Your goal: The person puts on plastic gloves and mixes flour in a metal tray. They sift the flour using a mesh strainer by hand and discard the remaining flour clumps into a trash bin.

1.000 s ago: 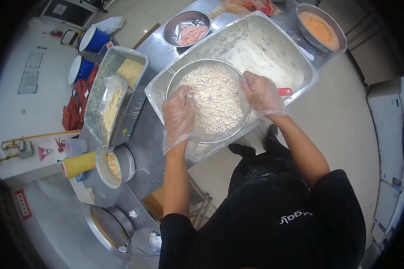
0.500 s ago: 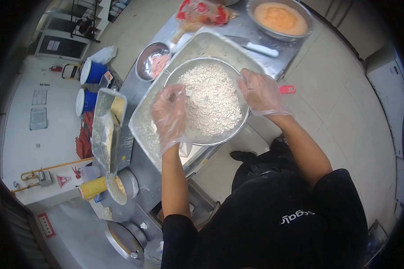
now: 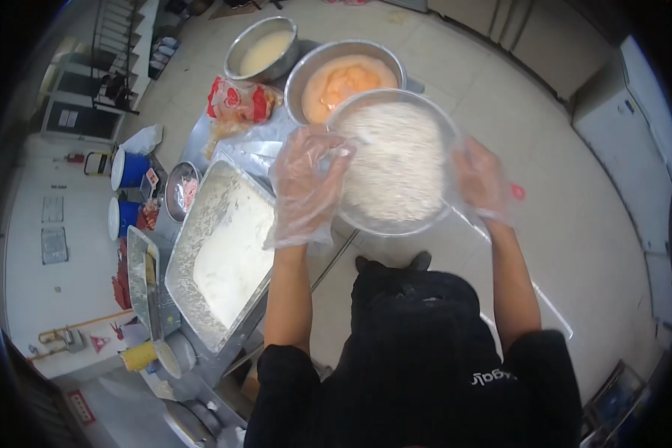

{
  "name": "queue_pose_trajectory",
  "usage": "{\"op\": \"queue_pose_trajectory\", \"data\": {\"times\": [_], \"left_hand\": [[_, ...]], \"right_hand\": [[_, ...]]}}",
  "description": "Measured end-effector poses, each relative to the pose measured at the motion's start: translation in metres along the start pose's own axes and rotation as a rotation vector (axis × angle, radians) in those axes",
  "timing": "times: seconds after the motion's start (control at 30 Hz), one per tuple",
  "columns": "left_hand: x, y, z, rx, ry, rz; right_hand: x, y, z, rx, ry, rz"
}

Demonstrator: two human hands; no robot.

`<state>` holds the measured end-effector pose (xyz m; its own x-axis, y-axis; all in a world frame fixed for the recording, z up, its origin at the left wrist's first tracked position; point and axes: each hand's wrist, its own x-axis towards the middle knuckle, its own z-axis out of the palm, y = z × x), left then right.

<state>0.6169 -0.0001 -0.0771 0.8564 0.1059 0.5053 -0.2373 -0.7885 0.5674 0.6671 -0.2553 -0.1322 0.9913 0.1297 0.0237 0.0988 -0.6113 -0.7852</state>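
Note:
Both hands wear clear plastic gloves and hold a round mesh sieve (image 3: 342,216) full of pale, flaky pieces (image 3: 396,160), blurred by motion. My left hand (image 3: 306,183) grips the sieve's left rim with bent fingers. On the right rim, my right hand (image 3: 481,179) is closed, also blurred; a red handle end (image 3: 517,191) shows beyond it. The sieve is to the right of a metal tray of white flour (image 3: 235,254) and overlaps the near edge of a steel bowl with orange liquid (image 3: 351,78).
Behind are a bowl of pale yellow liquid (image 3: 265,52) and a red-printed bag (image 3: 239,101). A small bowl of pink pieces (image 3: 187,191) and a grey bin (image 3: 138,272) stand left. White cabinets (image 3: 623,134) line the right side.
The view has turned right. Both hands have carried the sieve away from over the flour tray, towards the bowl of orange liquid. The second bowl has come into view.

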Motion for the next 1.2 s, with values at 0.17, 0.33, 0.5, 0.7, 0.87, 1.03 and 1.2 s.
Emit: {"op": "queue_pose_trajectory", "data": {"times": [0.17, 0.33, 0.5, 0.7, 0.87, 1.03, 1.2], "left_hand": [[0.076, -0.048, -0.001, -0.069, 0.276, -0.296], [0.111, -0.121, 0.016, -0.207, 0.438, -0.572], [0.162, -0.172, 0.087, -0.363, 0.458, -0.726], [0.287, -0.168, 0.17, -0.255, 0.398, -0.741], [0.379, -0.213, 0.208, -0.026, 0.389, -0.736], [0.428, -0.227, 0.225, 0.18, 0.482, -0.843], [0.445, -0.25, 0.246, 0.171, 0.572, -0.997]], "right_hand": [[0.035, 0.146, -0.07, -0.395, 0.267, 0.105], [0.051, 0.3, -0.155, -0.7, 0.243, 0.276], [0.07, 0.364, -0.224, -0.769, 0.201, 0.648], [0.137, 0.466, -0.268, -0.45, 0.506, 0.713], [0.305, 0.486, -0.24, -0.376, 0.427, 0.695], [0.517, 0.462, -0.203, -0.804, 0.053, 0.561], [0.714, 0.366, -0.169, -0.589, -0.019, 0.345]]}}
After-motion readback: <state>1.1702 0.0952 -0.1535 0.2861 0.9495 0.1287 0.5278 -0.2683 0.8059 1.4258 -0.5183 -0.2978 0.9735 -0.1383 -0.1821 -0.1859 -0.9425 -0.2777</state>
